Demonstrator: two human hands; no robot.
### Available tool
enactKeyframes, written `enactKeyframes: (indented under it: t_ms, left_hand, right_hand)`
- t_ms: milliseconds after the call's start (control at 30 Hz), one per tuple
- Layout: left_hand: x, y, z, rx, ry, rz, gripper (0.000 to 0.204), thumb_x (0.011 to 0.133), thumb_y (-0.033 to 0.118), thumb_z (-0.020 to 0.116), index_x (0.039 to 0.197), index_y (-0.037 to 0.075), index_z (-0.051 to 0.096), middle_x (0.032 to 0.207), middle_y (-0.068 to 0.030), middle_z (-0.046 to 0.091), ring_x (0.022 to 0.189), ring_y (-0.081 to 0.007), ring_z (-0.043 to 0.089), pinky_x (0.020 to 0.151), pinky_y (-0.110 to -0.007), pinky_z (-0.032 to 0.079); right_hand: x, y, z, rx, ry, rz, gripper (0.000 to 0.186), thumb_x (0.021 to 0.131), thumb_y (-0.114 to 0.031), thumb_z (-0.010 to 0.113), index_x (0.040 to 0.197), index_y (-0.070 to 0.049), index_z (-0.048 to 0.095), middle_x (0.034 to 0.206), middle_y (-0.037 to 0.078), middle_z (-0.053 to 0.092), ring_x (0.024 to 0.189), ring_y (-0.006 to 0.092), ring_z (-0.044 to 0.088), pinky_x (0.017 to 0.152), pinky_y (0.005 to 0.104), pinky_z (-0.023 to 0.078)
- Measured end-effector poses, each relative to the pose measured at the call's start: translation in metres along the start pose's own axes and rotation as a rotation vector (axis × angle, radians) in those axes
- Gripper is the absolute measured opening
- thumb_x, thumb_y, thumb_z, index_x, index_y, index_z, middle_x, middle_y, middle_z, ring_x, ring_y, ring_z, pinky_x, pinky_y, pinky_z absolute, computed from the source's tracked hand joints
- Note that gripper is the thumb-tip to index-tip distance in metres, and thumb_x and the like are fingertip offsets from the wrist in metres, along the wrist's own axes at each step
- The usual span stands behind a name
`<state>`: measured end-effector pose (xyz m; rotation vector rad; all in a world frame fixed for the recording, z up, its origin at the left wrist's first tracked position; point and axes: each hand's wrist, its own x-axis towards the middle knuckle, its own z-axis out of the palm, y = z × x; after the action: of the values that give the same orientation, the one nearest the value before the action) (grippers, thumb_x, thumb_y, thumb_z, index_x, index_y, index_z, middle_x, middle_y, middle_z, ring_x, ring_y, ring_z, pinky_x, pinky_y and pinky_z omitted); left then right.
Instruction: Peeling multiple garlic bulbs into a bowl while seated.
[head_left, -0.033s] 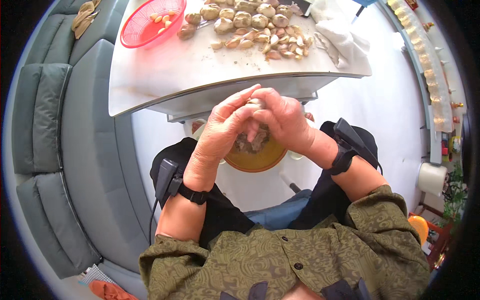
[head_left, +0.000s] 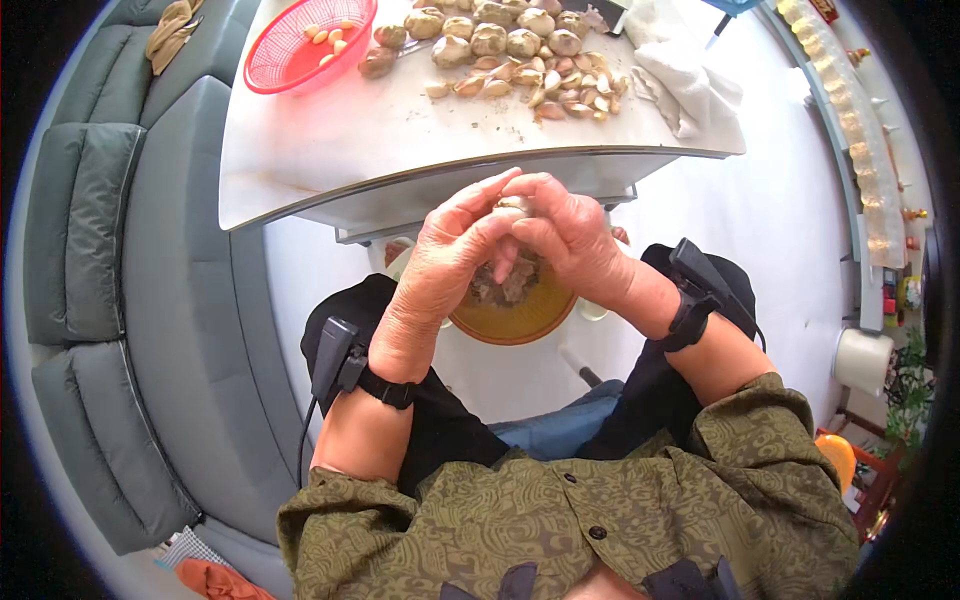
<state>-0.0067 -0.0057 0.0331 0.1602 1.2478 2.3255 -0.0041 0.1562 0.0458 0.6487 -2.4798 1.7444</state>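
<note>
Both hands pinch one small garlic bulb [head_left: 514, 205] — left hand [head_left: 450, 255] and right hand [head_left: 570, 240] clenched around it, over the yellow bowl [head_left: 520, 320] of papery skins. A few peeled cloves sit in the red basket [head_left: 290, 55]. Many lumpy bulbs [head_left: 500, 35] wait on the white counter [head_left: 330, 150] — lots left.

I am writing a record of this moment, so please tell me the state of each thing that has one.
left hand: closed on the garlic piece
right hand: closed on the garlic piece
garlic piece: held between both hands, mostly hidden
yellow bowl: upright, holding peels
red basket: upright, few cloves inside
white cloth: crumpled on table
</note>
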Motion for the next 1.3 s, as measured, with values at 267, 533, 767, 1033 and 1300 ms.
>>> enactKeyframes:
  t_ms: [267,533,767,1033,1300]
  left_hand:
    - [-0.005,0.009,0.008,0.929,0.103,0.441,0.041,0.074,-0.005,0.060,0.114,0.003,0.057,0.080,0.0032,0.047,0.069,-0.0056,0.046,0.054,-0.016,0.040]
    - [-0.005,0.002,0.007,0.045,0.032,0.044,0.024,0.084,0.007,0.058,0.109,0.006,0.055,0.070,-0.0040,0.056,0.050,-0.0089,0.052,0.046,-0.018,0.042]
    - [-0.003,0.002,0.004,0.270,0.057,0.001,0.018,0.089,0.010,0.052,0.103,0.004,0.041,0.082,-0.0068,0.057,0.067,-0.0110,0.059,0.059,-0.023,0.050]
    - [-0.002,-0.004,0.008,0.279,0.074,0.077,0.019,0.089,0.011,0.051,0.105,0.004,0.043,0.091,-0.0039,0.056,0.078,-0.0091,0.055,0.069,-0.023,0.048]
    - [-0.002,-0.002,-0.004,0.481,0.000,0.022,0.022,0.092,0.016,0.048,0.109,0.005,0.041,0.091,-0.0051,0.055,0.075,-0.0108,0.055,0.063,-0.024,0.049]
  right_hand:
    - [-0.002,-0.006,0.000,0.318,-0.044,0.217,0.026,0.082,-0.019,0.057,0.099,0.000,0.052,0.086,0.005,0.060,0.081,0.0100,0.056,0.074,0.0251,0.045]
    - [0.003,-0.001,0.002,0.261,0.033,0.123,0.023,0.086,-0.019,0.052,0.098,0.000,0.056,0.075,0.008,0.058,0.069,0.0153,0.056,0.068,0.0275,0.046]
    - [0.004,0.003,-0.010,-0.215,-0.024,-0.092,0.030,0.074,-0.014,0.061,0.100,-0.003,0.050,0.083,0.013,0.055,0.077,0.0313,0.056,0.072,0.0357,0.047]
    - [0.004,0.006,-0.013,0.017,-0.051,0.138,0.028,0.070,-0.014,0.068,0.091,-0.003,0.053,0.078,0.010,0.056,0.070,0.0186,0.057,0.065,0.0304,0.047]
    - [0.005,0.003,-0.011,-0.090,-0.082,0.076,0.022,0.073,-0.014,0.065,0.085,-0.003,0.051,0.071,0.011,0.057,0.065,0.0221,0.057,0.062,0.0310,0.047]
